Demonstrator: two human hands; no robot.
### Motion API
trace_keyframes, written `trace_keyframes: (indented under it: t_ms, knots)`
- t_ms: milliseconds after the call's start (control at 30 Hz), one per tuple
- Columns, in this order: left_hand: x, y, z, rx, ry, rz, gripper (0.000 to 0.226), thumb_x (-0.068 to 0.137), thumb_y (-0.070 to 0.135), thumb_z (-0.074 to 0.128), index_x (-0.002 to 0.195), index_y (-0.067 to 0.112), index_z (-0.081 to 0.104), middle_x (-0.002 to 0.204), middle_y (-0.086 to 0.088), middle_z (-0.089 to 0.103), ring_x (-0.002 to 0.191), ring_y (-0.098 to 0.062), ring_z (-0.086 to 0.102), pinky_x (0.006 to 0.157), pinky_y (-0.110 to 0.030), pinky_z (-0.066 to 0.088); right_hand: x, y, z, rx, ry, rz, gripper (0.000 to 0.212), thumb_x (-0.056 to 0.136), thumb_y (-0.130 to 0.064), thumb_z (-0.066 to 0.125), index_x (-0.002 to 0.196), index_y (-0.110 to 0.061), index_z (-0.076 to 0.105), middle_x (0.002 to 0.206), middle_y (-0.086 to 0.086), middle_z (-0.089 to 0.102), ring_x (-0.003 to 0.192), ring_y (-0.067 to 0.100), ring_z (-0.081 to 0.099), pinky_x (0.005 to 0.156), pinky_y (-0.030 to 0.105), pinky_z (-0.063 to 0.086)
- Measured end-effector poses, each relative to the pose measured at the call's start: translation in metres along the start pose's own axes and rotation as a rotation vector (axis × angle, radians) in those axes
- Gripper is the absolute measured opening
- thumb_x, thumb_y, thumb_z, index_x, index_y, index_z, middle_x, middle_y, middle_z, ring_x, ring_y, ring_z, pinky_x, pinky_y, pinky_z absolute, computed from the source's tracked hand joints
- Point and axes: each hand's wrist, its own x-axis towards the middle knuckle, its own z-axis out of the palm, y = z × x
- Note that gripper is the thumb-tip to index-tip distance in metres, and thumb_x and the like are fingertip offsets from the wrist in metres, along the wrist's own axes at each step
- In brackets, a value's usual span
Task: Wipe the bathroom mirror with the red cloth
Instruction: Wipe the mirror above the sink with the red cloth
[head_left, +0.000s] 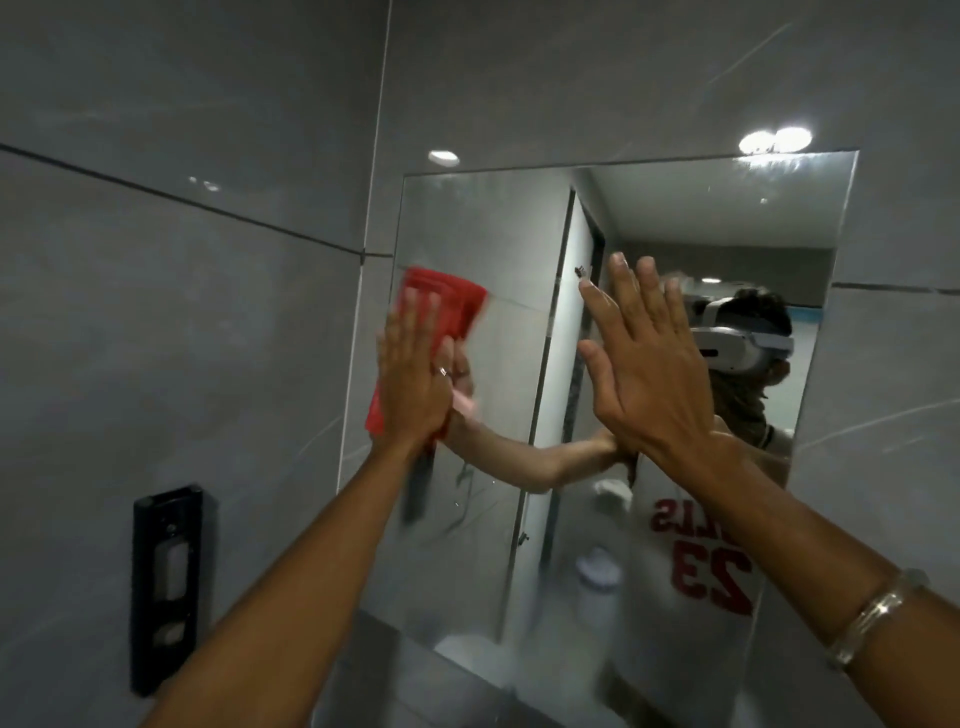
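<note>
Red cloth (447, 306) smeared by motion blur and half covered by the left hand (413, 384), mirror (675, 218) bottom edge cut off, both forearms cropped by frame.

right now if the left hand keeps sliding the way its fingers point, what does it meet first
The left hand points up along the mirror, pressing the red cloth flat. Only bare glass lies ahead, then the mirror's top edge and the grey wall tile.

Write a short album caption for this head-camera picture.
Left hand presses a red cloth to the mirror; right hand raised open.
</note>
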Motion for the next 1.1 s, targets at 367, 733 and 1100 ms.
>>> trace_keyframes:
  t_ms: [367,733,1100]
  knots:
    - [-0.094,-0.043,0.001,0.038,-0.147,0.202,0.061,0.108,0.043,0.026,0.162,0.016,0.019,0.173,-0.009,0.007,0.161,-0.028,-0.001,0.130,-0.047,-0.004,-0.063,-0.034,0.024,0.038,-0.072,-0.077,0.065,0.105,-0.052,0.009,0.162,-0.020,0.011,0.171,0.014,0.002,0.159,0.031,-0.003,0.129,0.053,0.003]
    - [-0.271,-0.005,0.042,-0.043,-0.150,-0.176,0.065,0.108,0.043,0.018,0.164,0.015,0.002,0.173,-0.008,-0.004,0.160,-0.032,0.000,0.130,-0.050,-0.003,-0.149,-0.063,0.043,0.151,-0.132,-0.088,0.059,0.106,-0.044,0.021,0.158,-0.016,0.020,0.168,0.019,0.016,0.158,0.036,0.008,0.128,0.056,0.010]
    - [-0.256,-0.057,0.032,-0.081,-0.033,-0.418,0.079,0.106,0.061,0.016,0.161,0.004,0.016,0.170,-0.018,0.013,0.159,-0.030,0.011,0.130,-0.054,0.005,-0.220,-0.018,0.011,0.164,-0.021,-0.058,0.057,0.104,-0.038,0.032,0.152,-0.008,0.041,0.165,0.021,0.024,0.158,0.033,0.005,0.127,0.057,0.008]
